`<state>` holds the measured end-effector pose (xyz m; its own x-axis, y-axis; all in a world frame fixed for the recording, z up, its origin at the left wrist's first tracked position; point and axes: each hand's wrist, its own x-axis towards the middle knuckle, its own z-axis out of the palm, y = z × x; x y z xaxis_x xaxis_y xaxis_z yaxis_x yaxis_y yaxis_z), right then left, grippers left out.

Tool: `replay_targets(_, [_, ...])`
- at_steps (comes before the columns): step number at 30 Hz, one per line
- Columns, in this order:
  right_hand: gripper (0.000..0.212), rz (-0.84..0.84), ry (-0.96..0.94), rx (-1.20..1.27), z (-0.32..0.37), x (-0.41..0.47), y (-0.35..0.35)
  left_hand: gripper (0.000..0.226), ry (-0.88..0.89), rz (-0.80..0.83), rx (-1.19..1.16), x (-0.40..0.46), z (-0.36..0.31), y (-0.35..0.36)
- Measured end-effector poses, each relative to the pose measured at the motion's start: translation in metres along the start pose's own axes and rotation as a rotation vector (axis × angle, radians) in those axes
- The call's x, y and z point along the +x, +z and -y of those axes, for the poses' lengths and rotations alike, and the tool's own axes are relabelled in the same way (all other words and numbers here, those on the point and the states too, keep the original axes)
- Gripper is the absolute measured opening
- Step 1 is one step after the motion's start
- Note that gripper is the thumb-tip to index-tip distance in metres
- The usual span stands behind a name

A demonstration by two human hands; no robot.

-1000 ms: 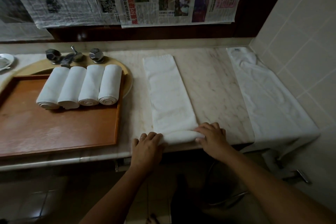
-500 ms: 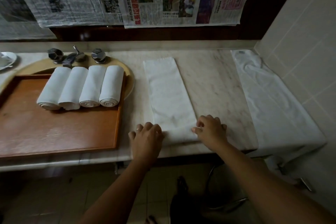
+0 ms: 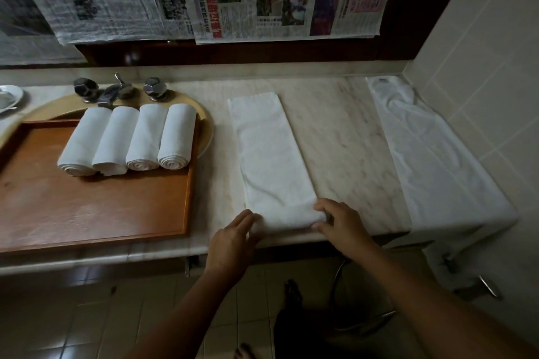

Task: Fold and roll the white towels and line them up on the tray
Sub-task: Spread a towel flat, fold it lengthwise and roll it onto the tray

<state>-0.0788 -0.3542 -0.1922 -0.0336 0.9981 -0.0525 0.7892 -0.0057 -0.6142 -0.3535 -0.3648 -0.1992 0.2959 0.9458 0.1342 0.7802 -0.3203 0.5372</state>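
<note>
A long pale marble counter (image 3: 335, 137) runs across the view and serves as the landmark here. On its left part, partly over a round cream basin (image 3: 204, 119), sits a large flat rectangular brown wooden tray (image 3: 87, 213). On the counter's far right, against the tiled wall, a wide white towel (image 3: 431, 160) lies spread flat, its near end hanging over the counter's front edge.

In the middle of the counter lies a long narrow folded white towel (image 3: 268, 154), running from the back of the counter to its front edge. Its near end is turned up into a small roll just at the front edge.

At the back of the tray, four rolled white towels (image 3: 131, 137) lie side by side, touching, their spiral ends facing the front of the counter.

The left hand (image 3: 233, 242) rests at the left end of the small roll, fingers straight and laid against the cloth. The right hand (image 3: 341, 224) is at the roll's right end, fingers above and thumb below, curled round it and pinching it. The roll lies between the two hands.

Dark metal taps (image 3: 116, 90) stand at the back of the counter behind the tray.
</note>
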Motion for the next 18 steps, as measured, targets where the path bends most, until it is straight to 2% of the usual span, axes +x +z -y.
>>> replay_targets(2, [0.029,0.104,0.122,0.165,0.003,0.008,-0.01,0.029,-0.133,0.033,-0.109,0.005,-0.001,-0.004])
replay_targets(6, [0.022,0.229,0.185,0.17,0.006,0.027,-0.02,0.033,-0.31,0.135,-0.285,0.022,0.004,-0.007])
replay_targets(8, [0.024,0.226,0.218,0.186,0.009,0.036,-0.021,0.032,-0.332,0.142,-0.319,0.03,0.004,-0.007])
replay_targets(10, [0.017,0.191,0.243,0.19,0.013,0.044,-0.02,0.031,-0.348,0.14,-0.309,0.037,0.002,-0.008])
replay_targets(13, [0.013,0.142,0.286,0.11,0.02,0.054,-0.016,0.027,-0.395,0.132,-0.28,0.046,0.001,-0.011])
replay_targets(15, [0.016,0.109,0.277,-0.028,0.024,0.06,-0.015,0.023,-0.322,0.042,-0.159,0.049,0.0,-0.012])
replay_targets(18, [0.017,-0.046,0.04,-0.34,0.023,0.059,-0.01,0.015,-0.055,-0.101,0.156,0.048,0.002,-0.006])
